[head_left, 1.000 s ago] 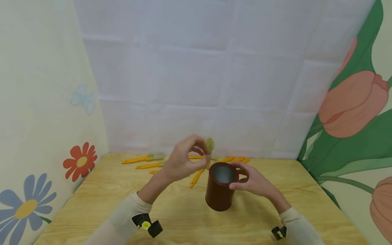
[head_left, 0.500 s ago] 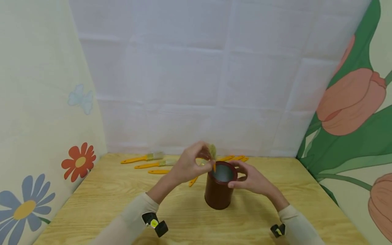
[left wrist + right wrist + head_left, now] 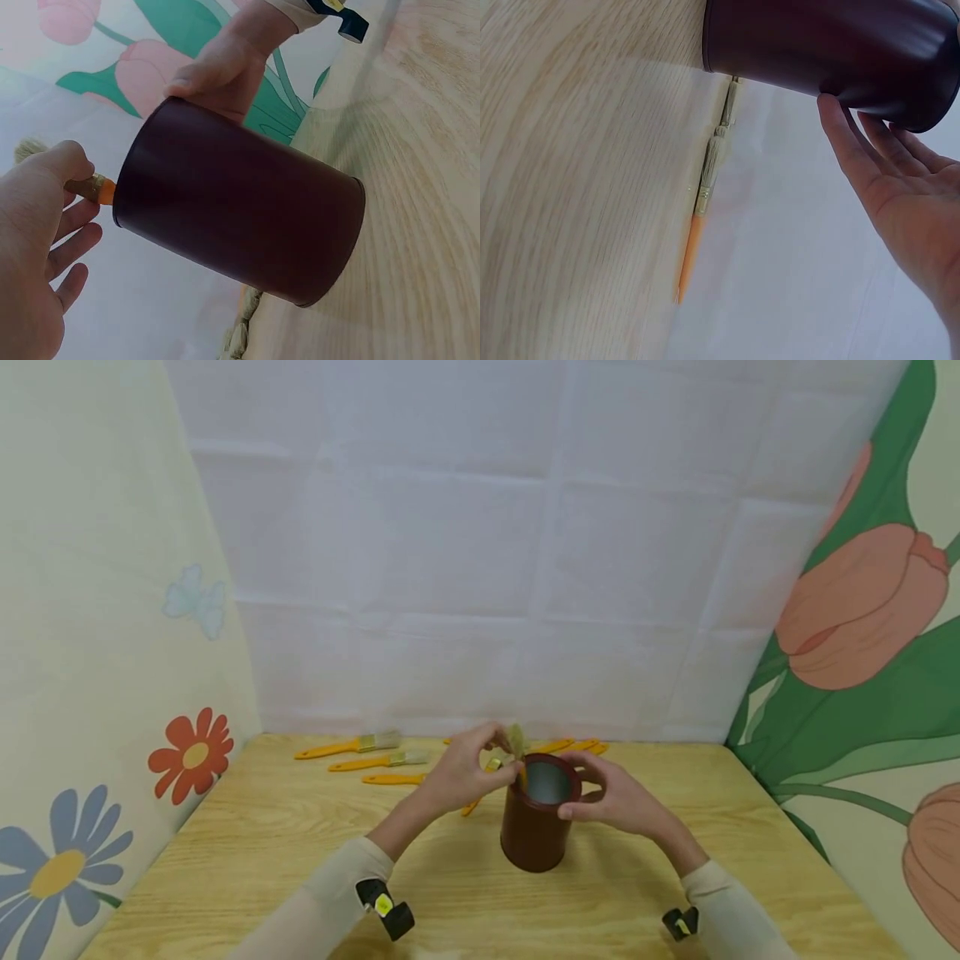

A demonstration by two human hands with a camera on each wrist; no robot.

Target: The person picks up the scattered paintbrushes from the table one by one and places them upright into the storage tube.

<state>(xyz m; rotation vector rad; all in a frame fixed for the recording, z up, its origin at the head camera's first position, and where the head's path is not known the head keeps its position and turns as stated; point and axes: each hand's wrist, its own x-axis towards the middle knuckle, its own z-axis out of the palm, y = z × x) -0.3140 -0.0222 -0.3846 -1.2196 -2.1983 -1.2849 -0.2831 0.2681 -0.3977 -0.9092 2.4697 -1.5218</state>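
The left hand [image 3: 461, 770] pinches a brush [image 3: 516, 740], handle inside the cup [image 3: 534, 839]; the right hand [image 3: 618, 797] grips the cup, which could tip if that hold slackens.

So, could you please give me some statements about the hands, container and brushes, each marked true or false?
1. The left hand pinches a brush. True.
2. The right hand holds the dark container. True.
3. The container lies on its side. False: it stands upright on the table.
4. The pinched brush has its bristles pointing down. False: they point up.
5. Several other brushes lie on the table. True.
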